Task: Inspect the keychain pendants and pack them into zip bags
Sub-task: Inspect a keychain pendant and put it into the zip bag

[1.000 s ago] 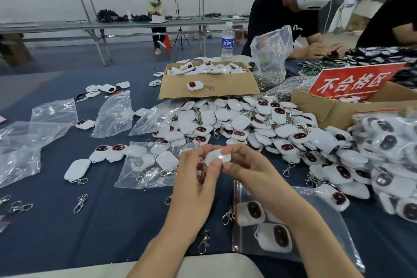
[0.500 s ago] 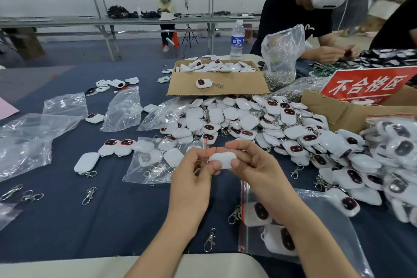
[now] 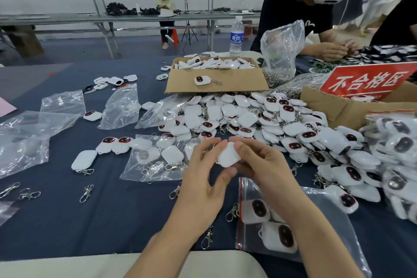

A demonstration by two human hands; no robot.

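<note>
Both hands hold one white keychain pendant (image 3: 228, 156) over the blue table, its plain back towards me. My left hand (image 3: 204, 178) pinches its left edge with thumb and fingers. My right hand (image 3: 259, 165) grips its right side. Under my right forearm lies a zip bag (image 3: 316, 210) with a red seal strip and two or three pendants inside. A big heap of white pendants (image 3: 259, 119) with dark red-rimmed faces spreads behind my hands and to the right.
A second bag with pendants (image 3: 155, 158) lies left of my hands, among empty bags (image 3: 29, 140) and loose metal clasps (image 3: 86, 193). Behind stand a cardboard box (image 3: 216, 83) of pendants, a red sign (image 3: 365, 81) on another box, a water bottle (image 3: 236, 37) and a person opposite.
The pendant has turned in my fingers from edge-on to showing its broad back. My left thumb has slid under it. The camera view has shifted slightly.
</note>
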